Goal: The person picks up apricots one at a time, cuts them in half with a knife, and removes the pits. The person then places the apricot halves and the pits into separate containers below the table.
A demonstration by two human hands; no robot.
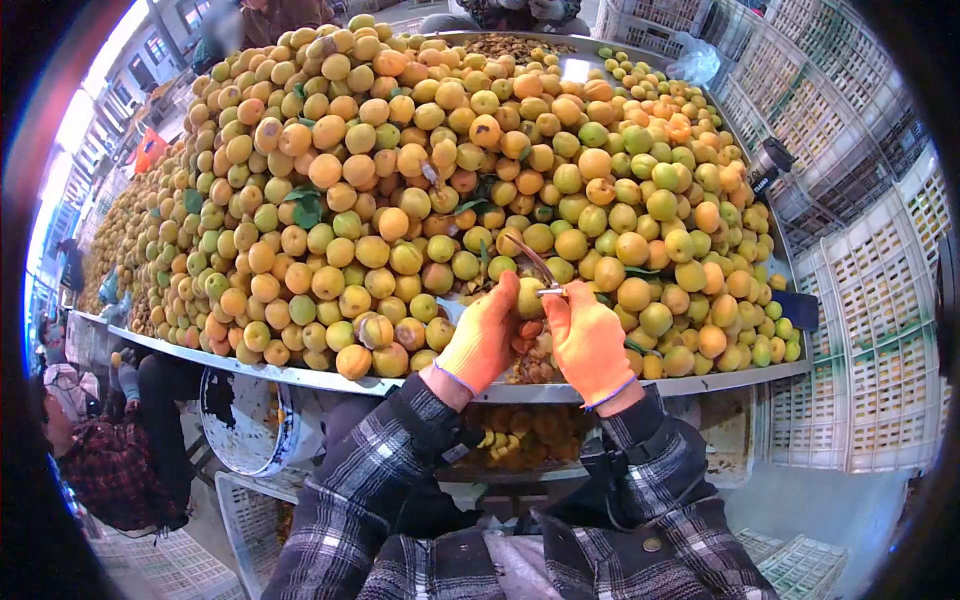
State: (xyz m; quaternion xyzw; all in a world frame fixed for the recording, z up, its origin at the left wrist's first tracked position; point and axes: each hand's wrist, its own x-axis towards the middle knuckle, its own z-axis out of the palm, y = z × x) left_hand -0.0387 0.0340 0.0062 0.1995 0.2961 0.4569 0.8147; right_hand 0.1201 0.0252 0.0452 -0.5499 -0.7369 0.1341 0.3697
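Observation:
My left hand (pixel 482 336), in an orange knit glove, is closed around a yellow-green apricot (pixel 525 299). My right hand (pixel 590 346), gloved the same way, pinches a slim tool (pixel 540 264) with a curved reddish-brown length and a shiny metal part. The tool's metal part lies right at the apricot's side. Below, between the two hands, reddish-brown pieces (pixel 527 330) show over the front of the table. A large heap of apricots (pixel 400 170) surrounds both hands on the far side.
A metal rim (pixel 330 377) edges the table. Underneath is a container of yellow fruit pieces (pixel 530 447). A white bucket (pixel 245 420) stands at left; white plastic crates (pixel 850 330) are stacked at right. Other people sit at the far side and the left.

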